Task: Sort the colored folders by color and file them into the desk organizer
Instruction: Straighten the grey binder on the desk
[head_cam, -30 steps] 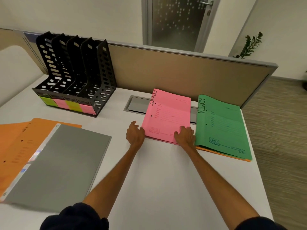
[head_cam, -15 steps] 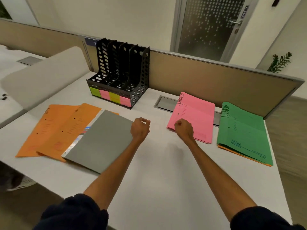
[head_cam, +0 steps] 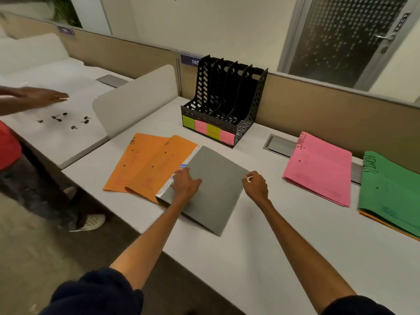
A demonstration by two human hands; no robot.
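Note:
A grey folder [head_cam: 213, 194] lies on the white desk [head_cam: 284, 246], overlapping two orange folders [head_cam: 145, 162] on its left. My left hand [head_cam: 185, 185] rests on the grey folder's left part, fingers stretched toward its left edge. My right hand [head_cam: 255, 185] has its fingers curled at the folder's right edge and pinches it. A pink folder stack [head_cam: 318, 169] and a green folder [head_cam: 391, 192] with orange beneath it lie to the right. The black desk organizer [head_cam: 225, 98] stands at the back with nothing in its slots; green and pink labels line its front.
A metal cable hatch [head_cam: 278, 146] is set in the desk behind the pink stack. Left of a white divider panel [head_cam: 136, 98], another person's hand [head_cam: 38, 96] hovers over binder clips [head_cam: 61, 119]; their shoe [head_cam: 88, 222] is on the floor. A partition wall [head_cam: 329, 110] closes the back.
Both my hands left the pink folder and moved left onto the grey folder. The view swung left, bringing the neighbouring desk and another person into sight.

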